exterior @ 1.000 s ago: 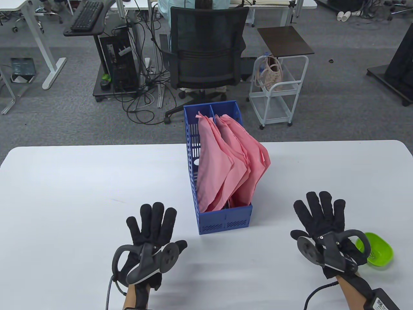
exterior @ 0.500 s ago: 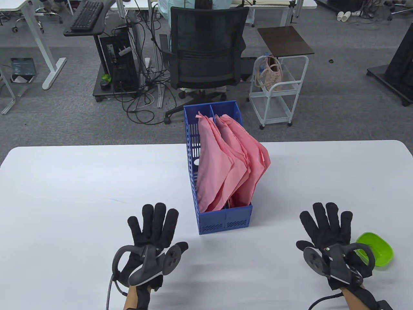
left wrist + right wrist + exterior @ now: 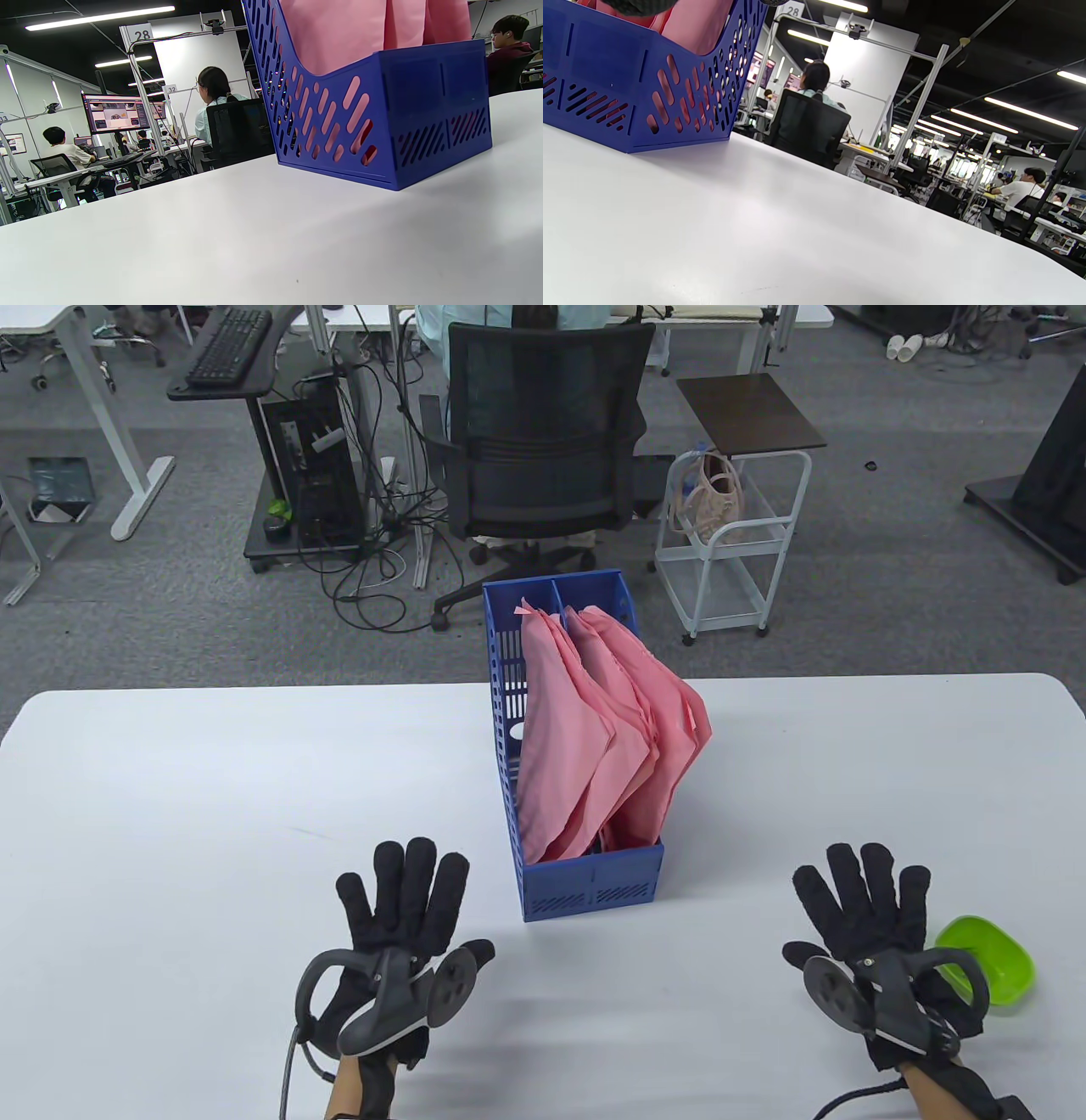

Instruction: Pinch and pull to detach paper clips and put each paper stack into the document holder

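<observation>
A blue slotted document holder (image 3: pixel 590 886) stands upright in the middle of the white table (image 3: pixel 170 780), also seen close in the left wrist view (image 3: pixel 424 110) and the right wrist view (image 3: pixel 598 63). Pink paper stacks (image 3: pixel 594 746) lean inside it and fan out over its right side. My left hand (image 3: pixel 403 891) lies flat on the table to the holder's left, fingers straight and spread, holding nothing. My right hand (image 3: pixel 865 899) lies flat to the holder's right, fingers spread, empty. No loose paper stack or clip shows on the table.
A small green bowl (image 3: pixel 993 954) sits at the near right, just beside my right hand's tracker. Beyond the table's far edge stand a black office chair (image 3: pixel 543 449) and a white wire cart (image 3: pixel 730 551).
My right hand has slid back toward the near edge, closer to the green bowl. My left hand has shifted only slightly. The holder and papers have not moved.
</observation>
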A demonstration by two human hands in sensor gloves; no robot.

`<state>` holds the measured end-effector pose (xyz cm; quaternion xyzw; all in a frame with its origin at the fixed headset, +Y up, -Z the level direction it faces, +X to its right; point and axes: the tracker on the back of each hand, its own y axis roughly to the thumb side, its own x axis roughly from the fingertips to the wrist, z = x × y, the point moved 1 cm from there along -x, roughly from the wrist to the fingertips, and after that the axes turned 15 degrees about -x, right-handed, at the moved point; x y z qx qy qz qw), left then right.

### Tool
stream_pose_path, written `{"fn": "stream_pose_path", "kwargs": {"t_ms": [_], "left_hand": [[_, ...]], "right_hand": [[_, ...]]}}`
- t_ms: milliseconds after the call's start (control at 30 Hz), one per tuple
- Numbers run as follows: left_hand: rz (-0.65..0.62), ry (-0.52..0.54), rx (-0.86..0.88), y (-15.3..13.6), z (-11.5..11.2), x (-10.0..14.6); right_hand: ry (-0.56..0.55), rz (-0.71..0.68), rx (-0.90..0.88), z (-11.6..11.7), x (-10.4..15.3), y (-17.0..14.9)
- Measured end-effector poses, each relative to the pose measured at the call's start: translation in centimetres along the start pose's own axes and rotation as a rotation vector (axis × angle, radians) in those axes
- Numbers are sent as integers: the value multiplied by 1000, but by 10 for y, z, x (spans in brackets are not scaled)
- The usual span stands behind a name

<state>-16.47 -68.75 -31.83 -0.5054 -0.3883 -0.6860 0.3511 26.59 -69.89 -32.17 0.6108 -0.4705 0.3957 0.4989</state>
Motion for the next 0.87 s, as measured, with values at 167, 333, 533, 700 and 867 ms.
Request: {"fn": "stream_pose_path", "kwargs": {"t_ms": [167, 333, 533, 700, 867], "left_hand": [[-3, -5, 3, 0, -1, 0], [-7, -9, 0, 1, -1, 0], [-8, -7, 1, 1, -1, 0], [-13, -13, -5, 2, -1, 0], [-13, -16, -4, 2, -1, 0]], "right_hand": [[2, 0, 2, -1, 1, 1], [5, -2, 6, -1, 2, 2], [10, -5, 10, -2, 3, 3], [12, -5, 11, -2, 3, 3], [21, -4, 10, -1, 3, 3]]}}
